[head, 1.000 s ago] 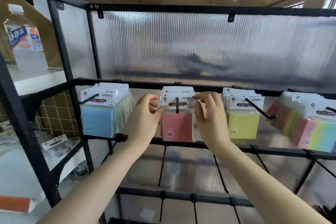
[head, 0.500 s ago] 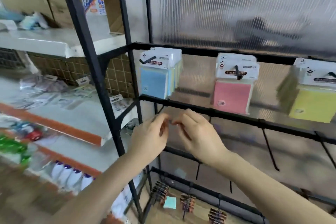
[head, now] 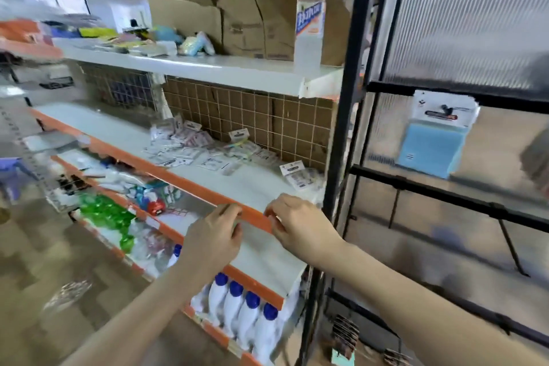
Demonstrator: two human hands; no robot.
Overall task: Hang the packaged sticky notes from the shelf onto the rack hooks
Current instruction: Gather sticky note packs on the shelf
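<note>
Several packaged sticky notes (head: 205,147) lie scattered on the white shelf (head: 255,184) with the orange front edge, and one pack (head: 298,175) leans near the black post. On the black rack (head: 335,140) at the right, blue sticky note packs (head: 432,140) hang from a hook. My left hand (head: 215,236) and my right hand (head: 297,227) hover side by side at the shelf's orange edge. Both hold nothing, with fingers loosely curled.
A water bottle (head: 309,24) and cardboard boxes (head: 237,24) stand on the upper shelf. White bottles with blue caps (head: 243,312) fill the lowest shelf, with green and red goods (head: 118,211) further left. Bare hooks (head: 511,246) stick out from the rack's lower bar.
My hands left the pink pack hanging on its hook and dropped down and left to the shelf edge. My view swung left from the rack to the shelves.
</note>
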